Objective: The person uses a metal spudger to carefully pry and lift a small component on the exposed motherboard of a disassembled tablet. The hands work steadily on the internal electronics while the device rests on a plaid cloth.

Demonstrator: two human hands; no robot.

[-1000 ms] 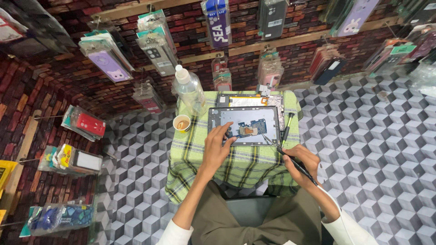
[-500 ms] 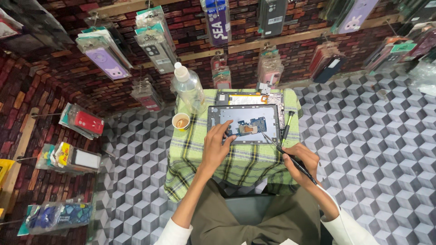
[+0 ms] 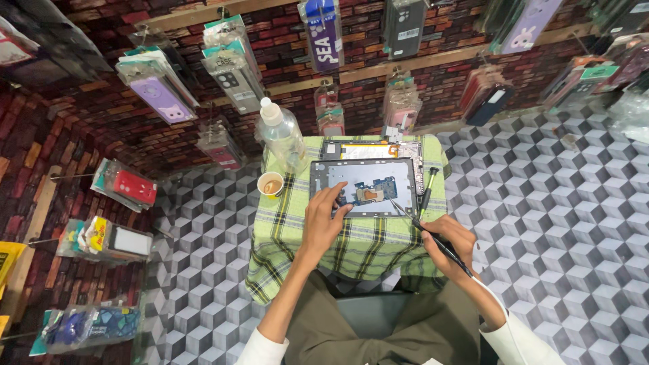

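Note:
An opened tablet (image 3: 365, 186) lies back-up on a small table with a green plaid cloth (image 3: 297, 223), its blue circuit board exposed. My left hand (image 3: 323, 220) rests flat on the tablet's near left corner, holding nothing. My right hand (image 3: 449, 243) grips thin black tweezers (image 3: 422, 230) whose tips reach over the tablet's near right edge. A second dismantled tablet frame (image 3: 372, 149) lies just behind the first. A dark screwdriver (image 3: 427, 189) lies on the cloth to the right of the tablet.
A clear plastic bottle (image 3: 280, 135) and a small paper cup (image 3: 271, 184) stand on the table's left side. Packaged phone cases (image 3: 233, 61) hang on the brick-pattern wall behind and at left. The floor has a grey cube pattern (image 3: 554, 203).
My right hand has lifted the tweezers up toward the tablet's near right edge. My left hand stays on the tablet.

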